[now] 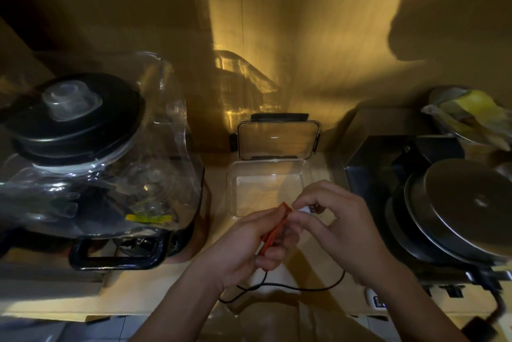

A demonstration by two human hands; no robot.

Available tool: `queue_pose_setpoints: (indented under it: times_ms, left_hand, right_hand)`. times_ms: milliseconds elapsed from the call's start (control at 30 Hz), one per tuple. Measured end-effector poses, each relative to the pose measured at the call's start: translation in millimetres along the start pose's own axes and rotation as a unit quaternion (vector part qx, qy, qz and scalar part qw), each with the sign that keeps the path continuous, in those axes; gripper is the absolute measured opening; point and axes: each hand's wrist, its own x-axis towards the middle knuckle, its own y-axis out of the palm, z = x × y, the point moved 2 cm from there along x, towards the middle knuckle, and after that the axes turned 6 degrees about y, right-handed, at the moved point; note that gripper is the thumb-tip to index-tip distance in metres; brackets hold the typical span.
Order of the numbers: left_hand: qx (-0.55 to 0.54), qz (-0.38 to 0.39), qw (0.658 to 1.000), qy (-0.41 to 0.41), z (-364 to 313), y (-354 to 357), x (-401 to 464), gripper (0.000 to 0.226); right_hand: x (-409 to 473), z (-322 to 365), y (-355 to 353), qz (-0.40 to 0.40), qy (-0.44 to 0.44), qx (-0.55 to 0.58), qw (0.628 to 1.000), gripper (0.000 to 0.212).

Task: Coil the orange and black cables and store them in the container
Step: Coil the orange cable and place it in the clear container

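My left hand (pixel 249 242) is closed around a folded bundle of the orange cable (pixel 274 228), whose loops stick out above the fingers. My right hand (pixel 335 219) pinches the cable's white end (pixel 306 210) just right of the bundle. Both hands hover over the near edge of the clear plastic container (pixel 235 186), which stands open and holds nothing I can see. The black cable (pixel 291 289) lies loose on the counter below my wrists, curving from left to right.
The container's lid (pixel 277 136) leans upright against the wall behind it. A blender with a black lid (pixel 74 120) fills the left side. Stacked metal pans (pixel 465 208) stand on an appliance at right. A power strip (pixel 376 300) lies near the counter's front edge.
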Motion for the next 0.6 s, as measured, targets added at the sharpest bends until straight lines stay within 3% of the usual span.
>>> queue_pose_setpoints:
  times_ms: [167, 333, 500, 600]
  left_hand:
    - [-0.034, 0.021, 0.999, -0.019, -2, 3, -1, 0.03]
    - [-0.137, 0.067, 0.988, -0.034, 1, -1, -1, 0.031]
    - [-0.26, 0.106, 0.959, -0.039, 6, -10, 4, 0.029]
    - [-0.269, 0.083, 0.959, -0.024, 5, -13, 5, 0.026]
  right_hand:
    - [-1, -8, 3, -0.003, 0.05, 0.068, 0.996, 0.006]
    - [-6, -14, 11, 0.012, 0.162, 0.163, 0.973, 0.022]
    - [-13, -19, 17, 0.077, 0.288, 0.326, 0.897, 0.033]
    - [-17, -25, 20, 0.083, 0.337, 0.398, 0.849, 0.035]
